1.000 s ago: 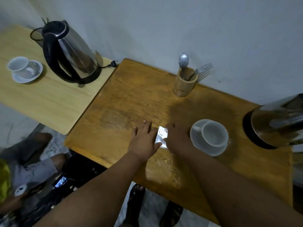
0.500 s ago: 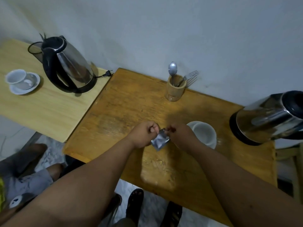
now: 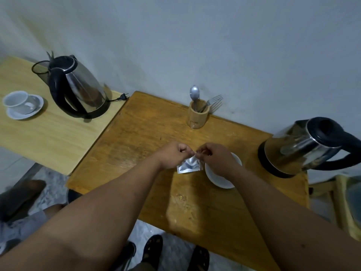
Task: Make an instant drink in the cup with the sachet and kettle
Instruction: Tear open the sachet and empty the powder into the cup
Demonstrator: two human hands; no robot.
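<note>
A small silver sachet hangs above the brown table, pinched at its top edge by both hands. My left hand grips the top left corner and my right hand grips the top right, fingertips almost touching. Under my right hand sits a white cup on a saucer, mostly hidden by the hand and wrist. A steel kettle with a black handle stands at the table's right end.
A wooden holder with a spoon and fork stands by the wall. On the lighter left table are a second kettle, its loose plug, and another cup and saucer. Another person's legs show at lower left.
The sachet lay flat on the table under both hands a second ago. Both hands have lifted it and now pinch its top edge. The camera view has shifted back.
</note>
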